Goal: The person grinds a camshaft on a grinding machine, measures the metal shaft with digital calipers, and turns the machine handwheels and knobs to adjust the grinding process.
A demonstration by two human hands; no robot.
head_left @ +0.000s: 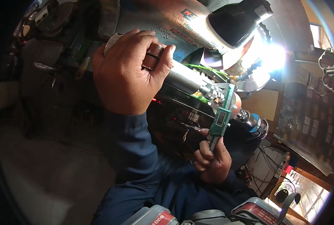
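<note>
My left hand (pixel 125 73) is wrapped over the near end of a metal cylinder (pixel 182 78), its thumb lying along the side. Under the fingers show brown blocks (pixel 152 57) and a knurled ring (pixel 112 43). Lower right, my right hand (pixel 214 159) is closed around a green digital caliper (pixel 220 120), which stands almost upright with its display facing me. The caliper's jaws are up beside a shiny stepped metal piece (pixel 212 93) at the cylinder's far end. Glare makes it unclear whether they touch it. The display's digits are too small to read.
A black lamp (pixel 232 22) hangs over the work, with strong glare beside it. A worn machine housing (pixel 152 17) lies behind. Right of the caliper is a blue-banded tool (pixel 254 123). Respirator filters (pixel 161 217) fill the bottom edge; cables (pixel 262 165) hang at lower right.
</note>
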